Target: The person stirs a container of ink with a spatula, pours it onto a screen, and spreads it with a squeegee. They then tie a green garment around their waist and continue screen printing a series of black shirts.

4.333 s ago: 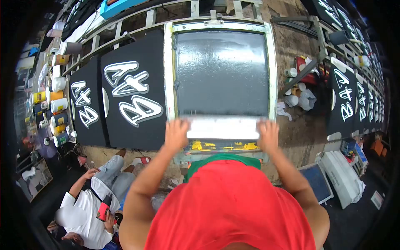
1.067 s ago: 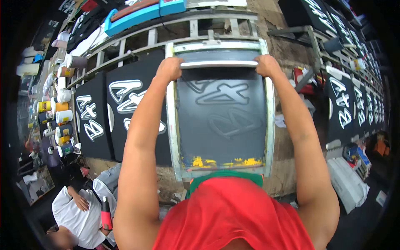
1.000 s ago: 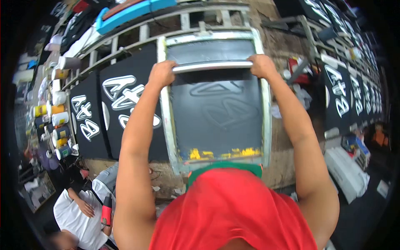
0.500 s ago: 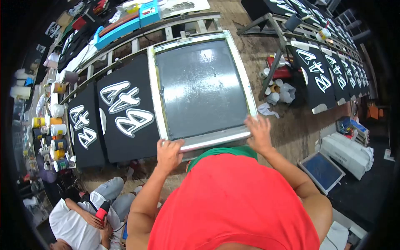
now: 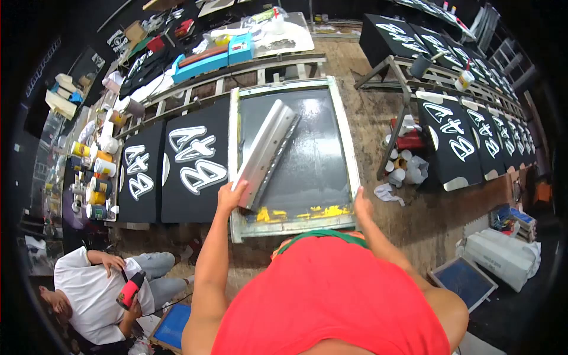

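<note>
A screen-printing frame (image 5: 349,155) with pale rails lies in front of me, its dark mesh (image 5: 322,171) shiny and streaked with yellow along the near end. Over the mesh's left side a metal squeegee (image 5: 266,155) slants diagonally, far end toward the top middle. My left hand (image 5: 231,196) is closed on the squeegee's near end, by the frame's left rail. At the near right corner, my right hand (image 5: 362,206) grips the frame's right rail; some of its fingers are hidden. Left of the frame lie black printed panels (image 5: 194,210) with white lettering.
A person (image 5: 94,290) in a white shirt sits at lower left, holding a red and black heat gun (image 5: 130,290). Paint pots (image 5: 97,184) line the far left. More printed panels (image 5: 447,160) hang along a rack (image 5: 395,89) at right. A blue-meshed screen (image 5: 464,284) lies at lower right.
The squeegee has swung from lying across the frame's near end to a diagonal over the mesh, held by my left hand. My right hand has left it for the right rail. The view has shifted.
</note>
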{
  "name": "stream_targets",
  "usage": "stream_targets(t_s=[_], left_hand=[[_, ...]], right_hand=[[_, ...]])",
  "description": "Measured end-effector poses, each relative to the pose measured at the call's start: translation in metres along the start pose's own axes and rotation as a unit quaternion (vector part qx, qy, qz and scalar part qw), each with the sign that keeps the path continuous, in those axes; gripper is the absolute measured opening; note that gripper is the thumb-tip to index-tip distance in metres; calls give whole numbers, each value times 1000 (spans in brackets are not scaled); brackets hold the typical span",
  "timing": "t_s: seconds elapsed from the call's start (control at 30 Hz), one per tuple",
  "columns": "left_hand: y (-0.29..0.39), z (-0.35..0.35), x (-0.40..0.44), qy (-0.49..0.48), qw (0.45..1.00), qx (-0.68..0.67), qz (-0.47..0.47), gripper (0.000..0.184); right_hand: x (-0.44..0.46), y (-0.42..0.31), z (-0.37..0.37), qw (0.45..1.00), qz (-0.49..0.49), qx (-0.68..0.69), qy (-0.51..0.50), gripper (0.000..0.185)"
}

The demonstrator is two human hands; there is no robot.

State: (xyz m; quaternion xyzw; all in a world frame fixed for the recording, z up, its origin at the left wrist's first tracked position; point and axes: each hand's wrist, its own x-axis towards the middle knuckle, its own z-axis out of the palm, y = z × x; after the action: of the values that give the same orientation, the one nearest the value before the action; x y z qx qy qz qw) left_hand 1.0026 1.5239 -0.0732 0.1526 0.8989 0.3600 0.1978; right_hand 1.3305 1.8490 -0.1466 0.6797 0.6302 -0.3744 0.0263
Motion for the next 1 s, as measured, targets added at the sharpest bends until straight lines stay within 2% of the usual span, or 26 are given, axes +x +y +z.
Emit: stream_targets(t_s=[0.1,0.17,0.23,0.47,0.6,0.63,0.8,0.9,0.93,1.0], left_hand=[[38,15,-41,-7,999,-40,-3,52],[66,48,-63,-27,999,-41,-5,51],[105,95,-84,-49,998,-48,-6,50],[236,302,-143,-139,977,-160,31,49],[307,374,-157,-197,972,-113,55,50],[320,388,-158,-193,972,-119,53,50],[397,443,-162,-201,972,-104,63,49],[411,483,-145,-197,974,-94,59,50],[421,492,-141,-198,974,-92,54,50],[443,512,-136,-191,974,-109,58,50]], right_hand=[[4,33,-26,999,-10,33,-15,97],[1,58,-75,999,-23,36,-10,92],[11,91,-128,995,-13,92,28,88],[81,259,-304,982,9,126,144,83],[125,319,-373,974,38,152,165,86],[135,320,-390,974,32,148,166,86],[212,333,-443,975,130,90,155,86],[265,337,-471,984,78,59,151,86],[276,324,-488,988,96,38,117,82],[317,327,-506,989,77,22,126,82]])
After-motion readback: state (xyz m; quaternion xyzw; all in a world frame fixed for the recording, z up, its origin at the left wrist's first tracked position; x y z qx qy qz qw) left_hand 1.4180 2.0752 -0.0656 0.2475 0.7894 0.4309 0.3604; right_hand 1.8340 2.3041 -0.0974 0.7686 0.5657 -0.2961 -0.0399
